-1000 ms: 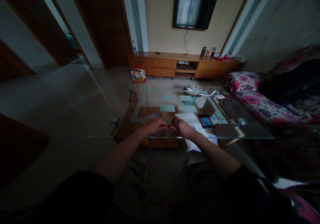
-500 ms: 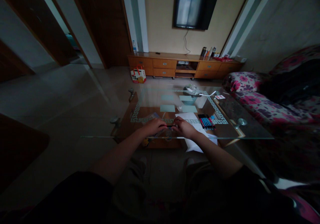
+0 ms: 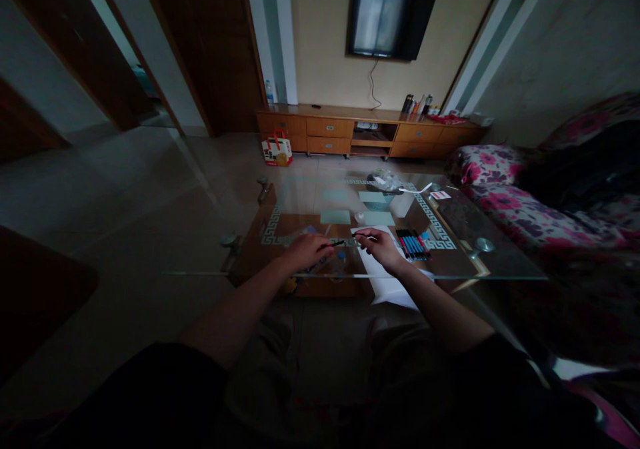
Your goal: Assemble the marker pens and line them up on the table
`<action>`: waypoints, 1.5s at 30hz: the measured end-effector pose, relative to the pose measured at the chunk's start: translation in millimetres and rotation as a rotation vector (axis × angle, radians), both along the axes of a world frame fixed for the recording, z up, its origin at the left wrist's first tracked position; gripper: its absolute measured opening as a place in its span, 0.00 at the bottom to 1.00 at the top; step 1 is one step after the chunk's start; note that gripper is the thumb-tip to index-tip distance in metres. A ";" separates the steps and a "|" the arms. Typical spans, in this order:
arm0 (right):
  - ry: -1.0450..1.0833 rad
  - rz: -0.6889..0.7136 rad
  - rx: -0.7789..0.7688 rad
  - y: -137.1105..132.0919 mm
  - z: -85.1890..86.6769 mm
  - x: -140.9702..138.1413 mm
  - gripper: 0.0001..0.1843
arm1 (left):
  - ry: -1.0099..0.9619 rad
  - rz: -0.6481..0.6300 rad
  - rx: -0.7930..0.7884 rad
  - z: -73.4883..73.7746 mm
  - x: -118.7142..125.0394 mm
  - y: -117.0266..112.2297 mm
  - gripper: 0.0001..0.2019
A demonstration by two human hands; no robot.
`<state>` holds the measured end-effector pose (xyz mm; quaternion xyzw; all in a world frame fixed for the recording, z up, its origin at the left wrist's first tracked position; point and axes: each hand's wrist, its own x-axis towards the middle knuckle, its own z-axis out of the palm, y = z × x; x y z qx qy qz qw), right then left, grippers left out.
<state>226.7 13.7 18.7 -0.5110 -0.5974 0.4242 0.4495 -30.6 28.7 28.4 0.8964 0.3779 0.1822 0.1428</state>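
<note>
Above the near edge of the glass coffee table (image 3: 300, 274), my left hand (image 3: 306, 251) is closed on a dark pen (image 3: 339, 243) whose end points right. My right hand (image 3: 379, 246) pinches a small dark pen cap (image 3: 355, 235), a short gap from the pen. White paper (image 3: 370, 262) lies beneath my right hand and hangs over the table's near edge. Just right of that hand, several pens (image 3: 413, 244) with black, blue and red parts lie side by side in a row.
A clear plastic bag (image 3: 384, 181) sits toward the far side of the table, near a white strip (image 3: 417, 188) and a small card (image 3: 441, 195). Beyond stand a paper bag (image 3: 277, 151) and a wooden TV cabinet (image 3: 327, 129). A flowered sofa (image 3: 525, 205) is on the right.
My hands have moved apart, my right hand going slightly right. The pen and its cap, held together between both hands before, are now separated, one in each hand.
</note>
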 end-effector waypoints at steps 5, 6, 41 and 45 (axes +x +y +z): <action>-0.109 -0.129 0.013 6.7 -4.0 22.3 0.18 | 0.015 0.040 0.019 2.1 -1.1 -1.9 0.15; -0.194 -0.127 0.043 8.0 -5.5 27.7 0.16 | 0.016 0.040 0.021 2.7 -1.3 -2.3 0.15; -0.990 0.074 0.079 11.9 -19.8 58.4 0.18 | -0.014 0.004 -0.021 4.6 -1.1 -3.7 0.14; -0.984 0.094 0.100 10.5 -19.3 58.1 0.18 | -0.014 0.016 -0.026 4.1 -0.9 -3.5 0.14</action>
